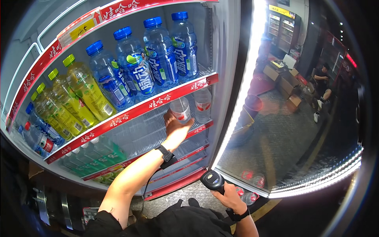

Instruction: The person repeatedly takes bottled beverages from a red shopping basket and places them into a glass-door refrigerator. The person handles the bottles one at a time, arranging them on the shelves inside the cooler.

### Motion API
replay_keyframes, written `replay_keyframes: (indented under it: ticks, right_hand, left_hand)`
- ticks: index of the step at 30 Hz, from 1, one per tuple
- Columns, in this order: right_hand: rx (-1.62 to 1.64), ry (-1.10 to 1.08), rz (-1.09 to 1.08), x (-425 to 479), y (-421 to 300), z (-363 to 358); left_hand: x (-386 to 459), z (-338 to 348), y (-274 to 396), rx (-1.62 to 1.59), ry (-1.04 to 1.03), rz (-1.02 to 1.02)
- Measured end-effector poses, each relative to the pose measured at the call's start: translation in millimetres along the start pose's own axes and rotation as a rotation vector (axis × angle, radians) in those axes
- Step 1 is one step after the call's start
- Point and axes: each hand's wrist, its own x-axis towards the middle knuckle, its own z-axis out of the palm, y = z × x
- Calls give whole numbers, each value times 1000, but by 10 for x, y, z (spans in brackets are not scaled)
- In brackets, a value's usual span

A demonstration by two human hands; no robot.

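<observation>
My left hand [176,126] reaches into an upright display refrigerator and grips a clear plastic water bottle [180,109] on the shelf below the blue-capped drinks. A similar water bottle [203,105] stands to its right. Lower down, outside the cooler, my right hand [229,195] is closed around the handle of a black handheld barcode scanner [212,179]. Blue-capped drink bottles [139,71] and yellow-green drink bottles [88,89] line the shelf above. Green-labelled bottles [97,157] occupy the left of the shelf that my left hand reaches over.
The glass door [266,142] stands open at right, with a bright light strip. Wrapped bottles [249,198] lie on the floor by its lower edge. Cardboard boxes [288,84] and a seated person [322,80] appear in the glass. Red-edged shelf rails [160,101] cross the cooler.
</observation>
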Motion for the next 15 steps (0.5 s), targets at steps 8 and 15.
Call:
replay_keyframes:
  ticks: [8,15]
  right_hand:
    - [-32,-26,55,-34,-32,34]
    - [-31,-36,81,-81,-23,52]
  left_hand:
    - [110,-192,186,98,-284,-144]
    - [247,-157,178,22,-341,-154]
